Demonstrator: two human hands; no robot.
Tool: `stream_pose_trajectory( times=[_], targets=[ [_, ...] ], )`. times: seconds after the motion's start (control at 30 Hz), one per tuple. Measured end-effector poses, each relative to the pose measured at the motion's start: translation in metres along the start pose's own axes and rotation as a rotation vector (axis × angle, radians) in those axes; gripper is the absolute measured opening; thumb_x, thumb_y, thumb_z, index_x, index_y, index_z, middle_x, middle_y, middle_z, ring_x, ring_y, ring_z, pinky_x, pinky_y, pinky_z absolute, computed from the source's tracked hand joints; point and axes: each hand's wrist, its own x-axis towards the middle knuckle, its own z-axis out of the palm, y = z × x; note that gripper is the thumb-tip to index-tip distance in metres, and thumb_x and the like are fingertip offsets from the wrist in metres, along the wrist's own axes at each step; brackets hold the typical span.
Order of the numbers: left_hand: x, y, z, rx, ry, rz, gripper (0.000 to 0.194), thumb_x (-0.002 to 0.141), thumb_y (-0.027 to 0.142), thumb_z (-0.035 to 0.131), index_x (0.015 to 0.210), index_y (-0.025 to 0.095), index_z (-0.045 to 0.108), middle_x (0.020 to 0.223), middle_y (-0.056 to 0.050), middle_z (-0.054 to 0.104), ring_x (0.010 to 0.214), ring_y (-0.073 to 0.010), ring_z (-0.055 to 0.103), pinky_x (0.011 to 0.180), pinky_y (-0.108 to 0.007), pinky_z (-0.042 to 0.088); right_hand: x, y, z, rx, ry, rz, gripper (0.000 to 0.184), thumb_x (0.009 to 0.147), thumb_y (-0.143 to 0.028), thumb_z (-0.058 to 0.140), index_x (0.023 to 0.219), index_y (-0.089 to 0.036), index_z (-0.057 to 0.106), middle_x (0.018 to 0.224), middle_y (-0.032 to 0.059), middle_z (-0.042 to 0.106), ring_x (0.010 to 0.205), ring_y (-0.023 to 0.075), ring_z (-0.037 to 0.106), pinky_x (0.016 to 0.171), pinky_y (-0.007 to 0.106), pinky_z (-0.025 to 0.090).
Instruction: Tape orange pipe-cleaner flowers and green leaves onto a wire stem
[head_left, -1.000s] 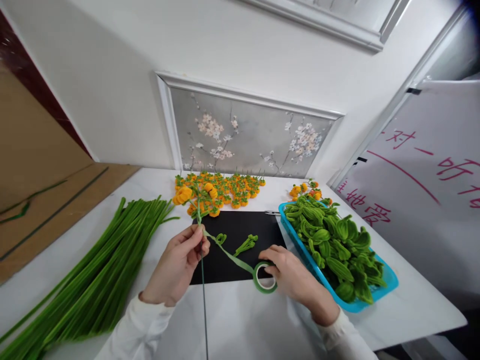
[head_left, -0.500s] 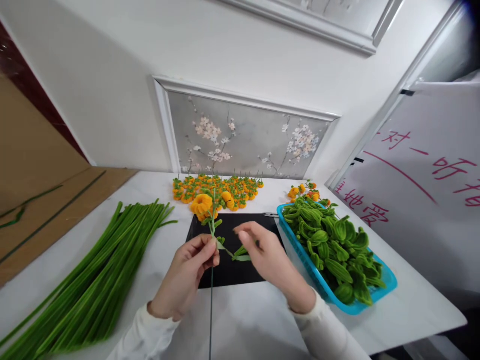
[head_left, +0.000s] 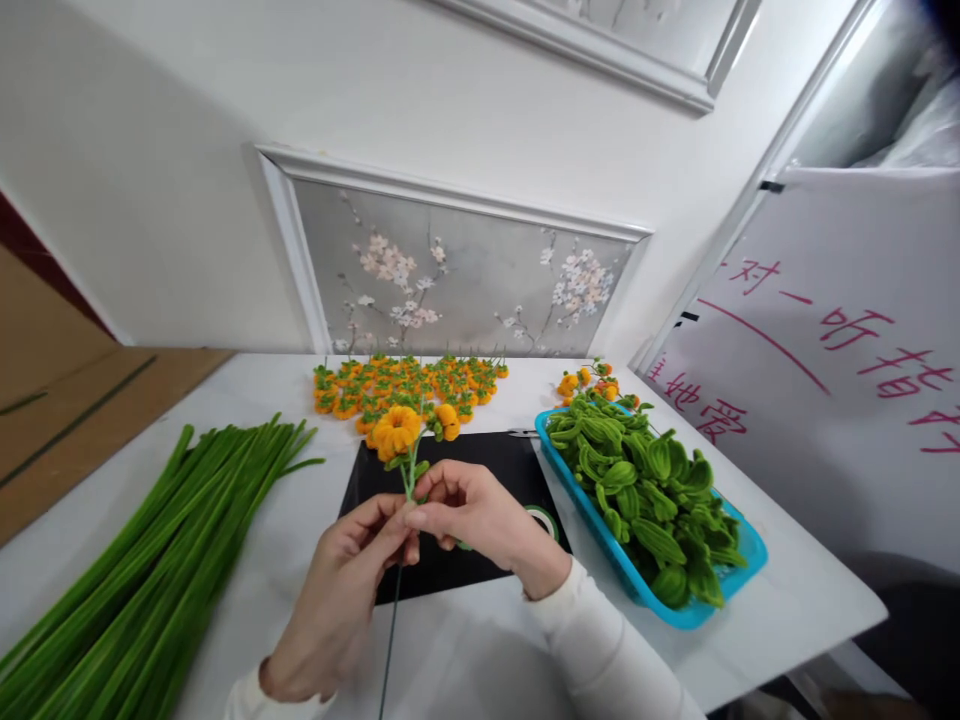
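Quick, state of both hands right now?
Left hand: closed, pinching the green flower stem.
Right hand: at the same stem; whether it grips anything cannot be told.

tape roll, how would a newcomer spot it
On the white table, find the black mat beside the blue basket. Near the mat's right edge, partly behind the right hand, is the tape roll: the only green-and-white ring there.

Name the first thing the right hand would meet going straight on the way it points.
Likely the green stem held in the left hand; the right hand seems to be touching it, though depth there is unclear.
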Motion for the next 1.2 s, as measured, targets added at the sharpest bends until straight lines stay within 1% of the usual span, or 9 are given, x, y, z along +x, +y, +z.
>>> stream_pose_trajectory(
  times=[0.13, 0.23, 0.3, 0.4, 0.47, 0.67, 0.83, 1.07, 1.2],
  targets=[
    [0.005, -0.007, -0.003, 0.010, 0.048, 0.014, 0.020, 0.069, 0.038, 0.072, 0.066, 0.019, 0.063, 0.056, 0.004, 0.054, 0.056, -0.0115, 0.046, 0.054, -0.021, 0.038, 0.002, 0.003, -0.002, -0.049, 0.088, -0.003, 0.035, 0.063, -0.047, 0.075, 0.071, -0.016, 0.060, 0.053, -0.0071, 0.046, 0.046, 0.0047, 0.035, 0.041, 0.018, 0.025],
    [0.007, -0.011, -0.005, 0.079, 0.062, 0.043, 0.021, 0.070, 0.039, 0.071, 0.067, 0.020, 0.063, 0.056, 0.003, 0.055, 0.057, -0.0120, 0.046, 0.056, -0.021, 0.038, 0.001, 0.004, -0.003, -0.045, 0.067, 0.025, 0.038, 0.065, -0.051, 0.072, 0.065, -0.015, 0.059, 0.048, -0.0078, 0.042, 0.043, 0.0042, 0.030, 0.040, 0.019, 0.020],
    [0.008, -0.012, -0.004, 0.122, 0.058, 0.056, 0.022, 0.072, 0.039, 0.069, 0.066, 0.020, 0.063, 0.055, 0.003, 0.055, 0.059, -0.0127, 0.047, 0.057, -0.021, 0.038, 0.000, 0.004, -0.003, -0.029, 0.040, 0.039, 0.041, 0.066, -0.055, 0.070, 0.065, -0.016, 0.058, 0.047, -0.0074, 0.043, 0.042, 0.0044, 0.033, 0.040, 0.019, 0.022],
    [0.008, -0.012, -0.003, 0.129, 0.044, 0.050, 0.024, 0.072, 0.041, 0.068, 0.066, 0.019, 0.062, 0.055, 0.002, 0.055, 0.059, -0.0138, 0.048, 0.057, -0.022, 0.040, 0.000, 0.004, -0.002, 0.003, 0.037, 0.029, 0.043, 0.066, -0.057, 0.068, 0.064, -0.016, 0.055, 0.051, -0.0056, 0.048, 0.045, 0.0059, 0.042, 0.044, 0.019, 0.032],
    [0.008, -0.012, -0.002, 0.118, 0.052, 0.037, 0.025, 0.071, 0.043, 0.069, 0.067, 0.019, 0.062, 0.056, 0.002, 0.056, 0.058, -0.0136, 0.048, 0.056, -0.022, 0.040, 0.000, 0.006, -0.001, 0.010, 0.051, 0.022, 0.042, 0.068, -0.056, 0.066, 0.065, -0.017, 0.054, 0.050, -0.0061, 0.048, 0.044, 0.0057, 0.041, 0.044, 0.019, 0.033],
    [0.008, -0.011, 0.000, 0.025, 0.128, -0.015, 0.027, 0.066, 0.043, 0.074, 0.073, 0.019, 0.063, 0.054, 0.003, 0.055, 0.055, -0.0114, 0.045, 0.050, -0.019, 0.039, 0.002, 0.009, 0.001, -0.006, 0.109, 0.033, 0.035, 0.072, -0.049, 0.066, 0.065, -0.017, 0.056, 0.046, -0.0091, 0.039, 0.041, 0.0040, 0.029, 0.039, 0.018, 0.021],
    [0.007, -0.008, 0.003, -0.079, 0.167, -0.056, 0.038, 0.062, 0.040, 0.079, 0.090, 0.021, 0.061, 0.054, 0.004, 0.057, 0.054, -0.0111, 0.047, 0.050, -0.018, 0.041, 0.004, 0.005, 0.005, 0.081, 0.135, 0.020, 0.032, 0.064, -0.044, 0.074, 0.074, -0.015, 0.067, 0.051, -0.0070, 0.047, 0.043, 0.0042, 0.031, 0.039, 0.020, 0.018],
    [0.002, -0.005, 0.005, -0.116, 0.151, -0.045, 0.038, 0.069, 0.037, 0.075, 0.098, 0.026, 0.053, 0.053, 0.008, 0.055, 0.050, -0.0090, 0.046, 0.045, -0.015, 0.038, 0.006, 0.013, 0.004, 0.328, 0.108, 0.129, 0.030, 0.057, -0.037, 0.079, 0.073, -0.013, 0.072, 0.048, -0.0057, 0.050, 0.041, 0.0028, 0.025, 0.042, 0.023, 0.014],
    [0.001, -0.007, 0.004, -0.128, 0.089, -0.033, 0.030, 0.074, 0.036, 0.071, 0.095, 0.023, 0.053, 0.060, 0.005, 0.059, 0.055, -0.0102, 0.052, 0.052, -0.019, 0.044, 0.003, 0.012, 0.005, 0.289, 0.129, 0.044, 0.023, 0.060, -0.035, 0.077, 0.068, -0.013, 0.071, 0.055, -0.0018, 0.057, 0.046, 0.0055, 0.038, 0.045, 0.022, 0.021]
  ],
)
